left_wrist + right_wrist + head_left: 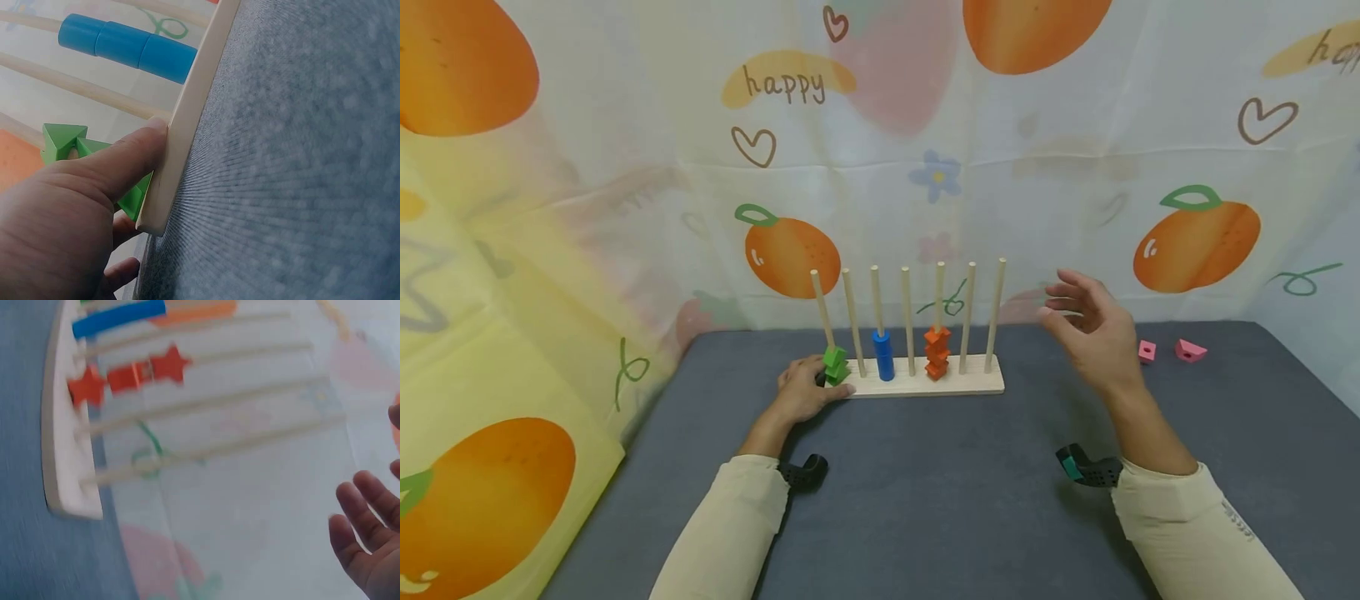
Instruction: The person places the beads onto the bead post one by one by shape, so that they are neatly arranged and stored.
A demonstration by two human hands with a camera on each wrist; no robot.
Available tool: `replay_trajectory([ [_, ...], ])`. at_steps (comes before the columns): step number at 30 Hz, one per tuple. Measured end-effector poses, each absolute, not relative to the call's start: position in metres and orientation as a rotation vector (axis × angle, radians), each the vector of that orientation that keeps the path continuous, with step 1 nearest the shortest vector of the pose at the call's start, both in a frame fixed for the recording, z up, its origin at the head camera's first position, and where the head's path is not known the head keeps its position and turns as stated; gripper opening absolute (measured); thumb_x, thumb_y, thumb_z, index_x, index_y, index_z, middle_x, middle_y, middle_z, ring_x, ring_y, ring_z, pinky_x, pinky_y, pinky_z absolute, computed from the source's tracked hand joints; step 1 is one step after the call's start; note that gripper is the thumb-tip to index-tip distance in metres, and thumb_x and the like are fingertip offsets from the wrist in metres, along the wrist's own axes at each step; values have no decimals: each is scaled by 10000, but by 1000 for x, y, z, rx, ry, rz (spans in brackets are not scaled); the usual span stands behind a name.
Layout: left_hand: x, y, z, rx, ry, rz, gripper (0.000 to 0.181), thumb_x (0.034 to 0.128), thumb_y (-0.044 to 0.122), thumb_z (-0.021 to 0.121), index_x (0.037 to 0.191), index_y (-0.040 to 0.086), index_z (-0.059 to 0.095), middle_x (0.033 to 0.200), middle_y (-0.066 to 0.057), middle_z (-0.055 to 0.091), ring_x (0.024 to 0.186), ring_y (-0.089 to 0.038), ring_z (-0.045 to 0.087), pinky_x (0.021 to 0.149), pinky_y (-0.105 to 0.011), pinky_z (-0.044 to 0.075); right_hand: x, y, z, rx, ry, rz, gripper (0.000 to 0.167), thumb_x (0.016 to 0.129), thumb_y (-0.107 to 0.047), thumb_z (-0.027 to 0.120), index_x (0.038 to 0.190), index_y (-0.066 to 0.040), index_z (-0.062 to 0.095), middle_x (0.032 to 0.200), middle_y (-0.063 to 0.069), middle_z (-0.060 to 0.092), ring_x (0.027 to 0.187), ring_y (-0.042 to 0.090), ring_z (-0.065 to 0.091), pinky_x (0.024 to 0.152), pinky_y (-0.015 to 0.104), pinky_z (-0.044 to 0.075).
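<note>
A wooden peg board (977, 384) with several upright dowels stands at the back of the table. My left hand (801, 392) holds the board's left end, its thumb (134, 153) along the front edge and fingers behind. Right by that hand, green triangular beads (836, 365) sit on the leftmost dowel. Blue cylinder beads (883, 357) are on the third dowel from the left, and orange-red star beads (937, 353) on the third from the right. Beyond the board's right end, my right hand (1093, 333) is raised in the air, fingers loosely bent, holding nothing.
Two pink triangular beads, a nearer-left one (1146, 351) and one farther right (1191, 350), lie on the dark grey table (955, 500) right of my right hand. A fruit-patterned cloth (880, 192) hangs behind the table and along its left side.
</note>
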State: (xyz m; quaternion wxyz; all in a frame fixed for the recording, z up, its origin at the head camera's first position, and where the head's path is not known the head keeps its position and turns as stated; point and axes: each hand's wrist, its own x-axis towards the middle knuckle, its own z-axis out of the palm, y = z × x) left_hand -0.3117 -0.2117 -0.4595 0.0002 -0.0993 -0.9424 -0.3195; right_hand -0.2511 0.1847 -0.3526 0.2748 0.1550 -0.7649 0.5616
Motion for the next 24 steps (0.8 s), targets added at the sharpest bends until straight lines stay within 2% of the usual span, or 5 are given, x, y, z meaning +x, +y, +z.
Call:
replay_trajectory([
  [13, -313, -209, -457, -299, -2957, -1026, 548, 817, 343, 785, 1260, 54, 638, 1411, -172, 460, 1320, -377, 281, 1048, -566, 92, -269, 277, -381, -10, -1907, 1362, 404, 871, -22, 658, 1268, -89, 632, 1091, -15, 643, 1006, 106, 538, 787, 186, 408],
  [19, -314, -209, -459, -315, -2950, -1023, 523, 816, 346, 788, 1231, 58, 655, 1401, -169, 470, 1314, -378, 289, 1043, -573, 90, -270, 298, -404, -176, -2015, 1354, 404, 911, -102, 642, 1314, -104, 601, 1159, -55, 603, 1096, 115, 491, 849, 184, 394],
  [21, -314, -209, -460, -317, -2944, -1031, 520, 811, 345, 792, 1226, 62, 658, 1398, -167, 475, 1313, -376, 292, 1045, -574, 87, -269, 305, -413, -210, -2133, 1335, 440, 934, -153, 621, 1367, -118, 556, 1263, -8, 572, 1141, 134, 461, 866, 199, 380],
  [23, -313, -209, -460, -318, -2941, -1038, 522, 809, 343, 794, 1227, 61, 658, 1395, -166, 478, 1310, -376, 296, 1046, -575, 86, -268, 312, -423, -230, -2267, 1320, 481, 946, -182, 594, 1414, -116, 503, 1374, 78, 505, 1043, 77, 518, 795, 218, 396],
  [24, -312, -209, -459, -320, -2938, -1041, 522, 809, 341, 794, 1226, 58, 658, 1393, -168, 480, 1309, -379, 298, 1045, -577, 86, -268, 314, -427, -239, -2337, 1311, 502, 950, -187, 580, 1435, -111, 473, 1418, 132, 459, 1097, 123, 516, 837, 266, 410],
])
